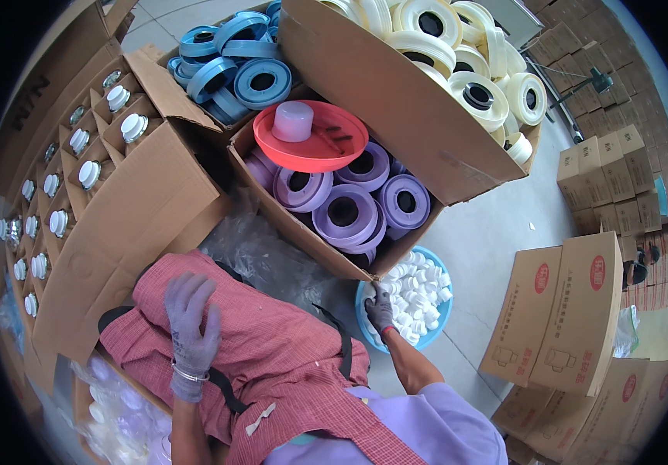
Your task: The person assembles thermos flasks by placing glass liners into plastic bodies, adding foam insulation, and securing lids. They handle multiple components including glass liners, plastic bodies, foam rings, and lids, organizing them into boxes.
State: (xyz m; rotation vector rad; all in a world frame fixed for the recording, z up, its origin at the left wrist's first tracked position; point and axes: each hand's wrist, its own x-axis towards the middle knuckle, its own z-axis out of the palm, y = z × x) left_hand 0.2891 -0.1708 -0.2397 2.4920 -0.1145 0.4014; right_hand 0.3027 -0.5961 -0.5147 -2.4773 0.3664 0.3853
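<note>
My left hand (pixel 192 329), in a grey glove, is raised over my lap with its fingers stretched out and nothing in it. My right hand (pixel 380 311), in a dark grey glove, is at the left side of a light blue basin (pixel 448 304) on the floor. Its fingers are bent together beside the small white caps (pixel 414 292) heaped in the basin; what they hold, if anything, is hidden. Just above that hand juts the corner of a carton (pixel 295 229) filled with purple ring-shaped parts (pixel 345 215).
A red tray (pixel 303 159) holding a translucent cup (pixel 293 122) rests on the purple parts. Blue rings (pixel 263 83) and cream rings (pixel 476 96) fill cartons behind. At left, a divided carton (pixel 121 225) holds white-capped bottles (pixel 89 173). Stacked cartons (pixel 559 310) stand at right.
</note>
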